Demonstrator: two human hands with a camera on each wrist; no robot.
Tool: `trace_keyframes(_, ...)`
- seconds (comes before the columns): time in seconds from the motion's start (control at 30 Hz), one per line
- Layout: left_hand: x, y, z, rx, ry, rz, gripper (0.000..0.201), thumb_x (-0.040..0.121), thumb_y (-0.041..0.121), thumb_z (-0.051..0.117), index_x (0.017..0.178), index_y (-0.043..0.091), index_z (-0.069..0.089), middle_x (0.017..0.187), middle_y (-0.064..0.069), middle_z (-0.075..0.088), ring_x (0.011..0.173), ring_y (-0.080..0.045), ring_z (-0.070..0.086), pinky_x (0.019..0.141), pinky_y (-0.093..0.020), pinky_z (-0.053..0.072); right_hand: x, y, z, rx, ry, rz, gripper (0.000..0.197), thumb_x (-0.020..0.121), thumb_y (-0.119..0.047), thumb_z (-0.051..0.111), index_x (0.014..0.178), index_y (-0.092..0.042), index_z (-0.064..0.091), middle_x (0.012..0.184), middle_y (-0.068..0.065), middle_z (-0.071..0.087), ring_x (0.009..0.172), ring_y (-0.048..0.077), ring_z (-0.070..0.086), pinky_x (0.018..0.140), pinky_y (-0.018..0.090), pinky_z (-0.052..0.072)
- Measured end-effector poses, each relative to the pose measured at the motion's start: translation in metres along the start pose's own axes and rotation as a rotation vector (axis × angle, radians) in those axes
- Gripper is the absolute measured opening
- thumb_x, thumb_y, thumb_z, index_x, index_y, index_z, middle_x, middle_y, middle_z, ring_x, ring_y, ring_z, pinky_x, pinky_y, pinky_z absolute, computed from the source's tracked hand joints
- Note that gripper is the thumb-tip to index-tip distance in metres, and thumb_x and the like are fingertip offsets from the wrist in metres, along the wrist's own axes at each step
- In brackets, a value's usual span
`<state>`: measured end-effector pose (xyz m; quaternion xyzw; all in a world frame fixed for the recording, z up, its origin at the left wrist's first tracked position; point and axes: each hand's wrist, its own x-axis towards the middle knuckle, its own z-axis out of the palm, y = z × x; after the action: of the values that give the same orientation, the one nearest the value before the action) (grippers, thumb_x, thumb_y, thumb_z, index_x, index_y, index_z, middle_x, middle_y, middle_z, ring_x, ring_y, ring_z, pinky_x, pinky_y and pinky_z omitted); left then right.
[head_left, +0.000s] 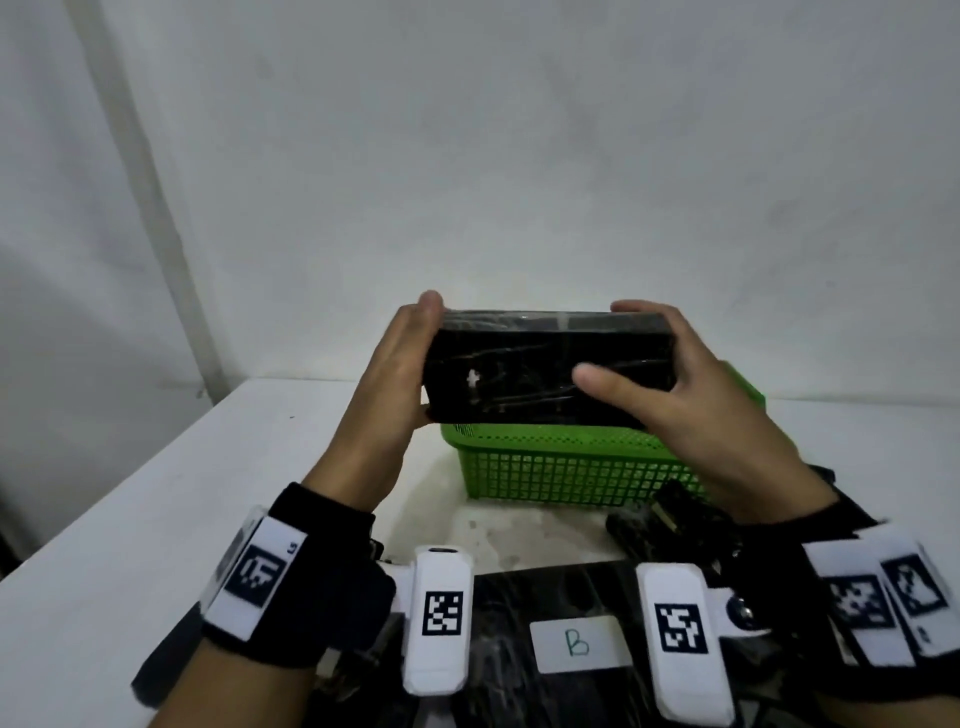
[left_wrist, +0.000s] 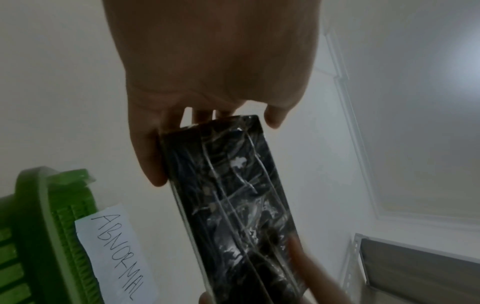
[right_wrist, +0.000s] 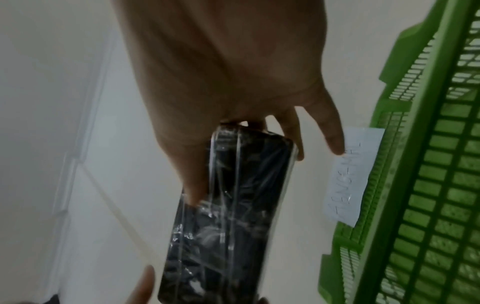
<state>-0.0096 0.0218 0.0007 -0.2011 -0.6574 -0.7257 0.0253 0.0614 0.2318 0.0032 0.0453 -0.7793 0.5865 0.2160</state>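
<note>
A flat black box wrapped in clear crinkled film (head_left: 545, 366) is held up level in the air above a green mesh basket (head_left: 571, 467). My left hand (head_left: 400, 358) grips its left end, thumb below and fingers over the top. My right hand (head_left: 670, 379) grips the right end, its thumb lying across the front face. The left wrist view shows the box (left_wrist: 233, 195) from its left end with the left hand (left_wrist: 207, 82) round it. In the right wrist view the box (right_wrist: 233, 205) runs away from the right hand (right_wrist: 233, 82).
The basket (left_wrist: 33, 226) stands on a white table (head_left: 156, 493) against a white wall and carries a paper label reading ABNORMAL (left_wrist: 114, 255). Near the table's front edge lie more black wrapped packs (head_left: 545, 597), one with a white label marked B (head_left: 576, 644).
</note>
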Motion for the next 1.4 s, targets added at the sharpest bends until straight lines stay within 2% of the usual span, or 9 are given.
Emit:
trace_keyframes(0.1,0.001,0.000,-0.001,-0.020,-0.010,0.083,0.022,0.095,0.044,0.053,0.092,0.022,0.056,0.088,0.007,0.058,0.078,-0.006,0.055,0.075,-0.038,0.042,0.003,-0.003,0.003,0.244,0.012,0.161,0.055,0.063,-0.063,0.072,0.108,-0.031,0.069,0.106,-0.014,0.072,0.111,0.010,0.067,0.091,0.051,0.057)
trace_keyframes(0.17,0.002,-0.002,0.000,-0.016,-0.046,0.113,0.018,0.086,0.038,0.062,0.092,0.022,0.056,0.091,0.002,0.060,0.079,-0.008,0.056,0.074,-0.039,0.043,0.006,-0.003,0.006,0.309,0.044,0.166,0.042,0.064,-0.051,0.074,0.096,-0.024,0.069,0.088,-0.010,0.073,0.092,0.007,0.071,0.094,0.055,0.057)
trace_keyframes(0.37,0.003,-0.010,0.001,0.014,-0.043,0.117,0.042,0.075,0.036,0.071,0.109,0.014,0.059,0.097,0.002,0.068,0.080,-0.007,0.065,0.066,-0.015,0.048,0.007,0.005,0.017,0.296,0.122,0.086,0.041,0.067,-0.033,0.079,0.103,-0.016,0.067,0.083,-0.012,0.074,0.082,0.007,0.073,0.092,0.051,0.059)
trace_keyframes(0.57,0.001,-0.007,0.003,0.070,-0.002,0.187,0.044,0.075,0.032,0.071,0.112,0.012,0.061,0.108,-0.007,0.067,0.082,-0.006,0.066,0.068,-0.014,0.049,0.006,0.010,0.021,0.209,0.157,0.015,0.024,0.081,-0.027,0.080,0.098,-0.020,0.064,0.087,-0.008,0.074,0.084,0.010,0.075,0.082,0.049,0.063)
trace_keyframes(0.77,0.002,-0.001,-0.001,-0.016,-0.013,-0.026,0.047,0.081,0.062,0.057,0.113,0.027,0.059,0.099,0.013,0.071,0.098,-0.010,0.069,0.086,-0.036,0.055,0.005,0.009,0.011,0.157,0.130,-0.137,0.049,0.066,-0.045,0.084,0.107,-0.026,0.064,0.109,-0.017,0.069,0.099,0.010,0.071,0.086,0.030,0.058)
trace_keyframes(0.87,0.003,-0.002,-0.001,-0.151,-0.056,-0.114,0.033,0.091,0.031,0.063,0.122,0.020,0.056,0.113,-0.001,0.067,0.099,-0.018,0.069,0.073,-0.033,0.060,0.005,0.010,0.004,0.035,0.066,-0.150,0.067,0.062,-0.050,0.086,0.121,-0.033,0.058,0.139,-0.012,0.053,0.113,0.004,0.065,0.091,0.022,0.055)
trace_keyframes(1.0,0.004,-0.010,-0.005,-0.101,-0.102,0.025,0.078,0.075,0.011,0.072,0.142,0.034,0.039,0.135,0.005,0.055,0.112,-0.013,0.064,0.077,-0.029,0.057,0.007,0.007,0.001,0.010,-0.004,0.025,0.114,0.056,-0.058,0.080,0.154,-0.039,0.024,0.142,-0.018,0.046,0.120,0.006,0.060,0.103,0.032,0.050)
trace_keyframes(1.13,0.001,-0.009,0.001,-0.128,-0.188,0.095,0.067,0.078,0.009,0.068,0.134,0.034,0.042,0.133,0.002,0.055,0.106,-0.011,0.065,0.077,-0.030,0.056,0.013,0.014,0.001,0.216,0.163,0.103,0.082,0.069,-0.040,0.084,0.141,-0.025,0.049,0.117,-0.004,0.073,0.106,0.017,0.073,0.092,0.036,0.056)
trace_keyframes(1.4,-0.001,-0.015,0.011,0.052,-0.047,0.119,0.044,0.088,0.017,0.070,0.125,0.020,0.046,0.105,0.007,0.068,0.091,-0.005,0.067,0.079,-0.028,0.057,0.008,0.010,0.007,0.153,0.167,-0.039,0.053,0.081,-0.010,0.081,0.127,-0.021,0.056,0.103,-0.004,0.072,0.086,0.002,0.071,0.072,0.017,0.056)
